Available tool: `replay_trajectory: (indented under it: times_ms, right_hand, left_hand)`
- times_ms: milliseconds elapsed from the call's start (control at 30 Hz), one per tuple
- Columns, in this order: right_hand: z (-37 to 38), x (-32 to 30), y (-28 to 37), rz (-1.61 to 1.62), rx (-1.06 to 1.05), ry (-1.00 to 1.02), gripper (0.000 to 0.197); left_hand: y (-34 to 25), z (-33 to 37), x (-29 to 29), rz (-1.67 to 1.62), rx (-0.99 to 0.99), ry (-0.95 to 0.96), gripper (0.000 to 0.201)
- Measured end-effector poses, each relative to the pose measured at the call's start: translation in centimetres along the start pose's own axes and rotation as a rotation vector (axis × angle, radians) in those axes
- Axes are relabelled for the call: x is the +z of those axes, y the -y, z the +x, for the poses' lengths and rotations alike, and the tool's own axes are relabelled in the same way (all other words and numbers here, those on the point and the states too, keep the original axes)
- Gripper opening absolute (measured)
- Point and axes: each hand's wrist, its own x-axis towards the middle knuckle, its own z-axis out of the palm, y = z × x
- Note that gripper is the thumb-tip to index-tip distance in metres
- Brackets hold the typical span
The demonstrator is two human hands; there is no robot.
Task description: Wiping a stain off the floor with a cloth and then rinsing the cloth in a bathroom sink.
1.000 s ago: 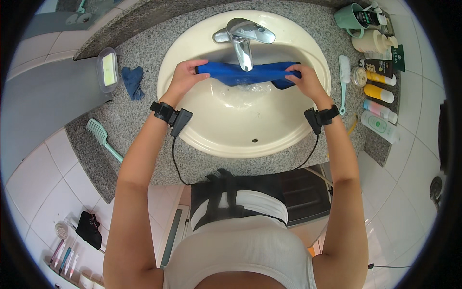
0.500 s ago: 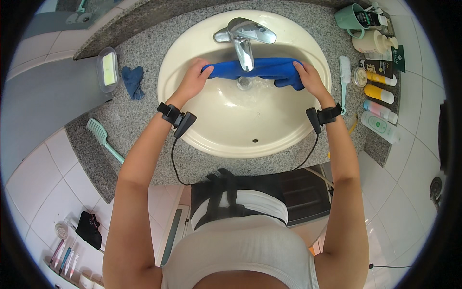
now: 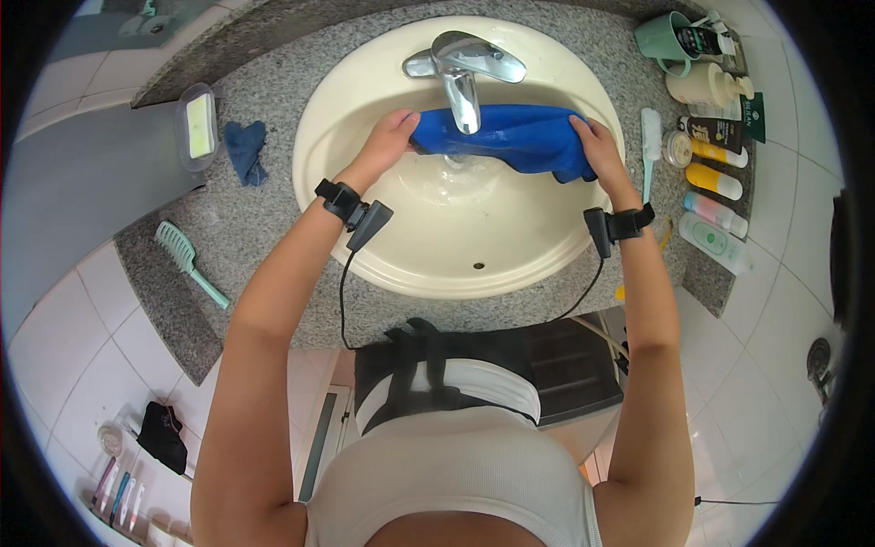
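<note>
A blue cloth (image 3: 524,141) is stretched between my two hands above the cream sink (image 3: 510,232), just under the chrome faucet's spout (image 3: 463,105). Its left end is pinched by my left hand (image 3: 390,141), thumb on top. My right hand (image 3: 600,153) grips the other end, where a corner hangs down in folds. The spout covers a small part of the cloth's upper edge. Below the cloth, the wet basin glistens around the drain (image 3: 454,162), which is partly hidden.
Left of the sink lie a small dark-blue cloth (image 3: 245,153), a soap dish (image 3: 195,128) with a pale bar, and a mint hairbrush (image 3: 189,261). To the right stand a white-bristled brush (image 3: 651,146), a green mug (image 3: 664,41) and several bottles and tubes. Black wrist devices trail cables.
My left hand has moved to the right, closer to my right hand, which has shifted slightly right and down. The cloth has opened from a narrow band into a broader, lower-hanging sheet.
</note>
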Motion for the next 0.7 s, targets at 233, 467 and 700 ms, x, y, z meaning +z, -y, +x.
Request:
replay_trajectory:
  times_ms: [233, 467, 700]
  right_hand:
    - [0.4, 3.5, 1.0, -0.098, -0.064, 0.130, 0.047]
    - [-1.3, 9.4, 3.3, -0.323, -0.332, 0.152, 0.033]
    - [-2.5, 13.0, 3.1, -0.711, -0.735, 0.313, 0.016]
  left_hand:
    - [0.5, -2.4, -3.5, -0.134, -0.039, -0.065, 0.033]
    - [1.9, -5.2, -7.6, -0.153, -0.040, -0.184, 0.032]
    - [1.3, -8.0, -8.9, 0.200, 0.154, -0.289, 0.027]
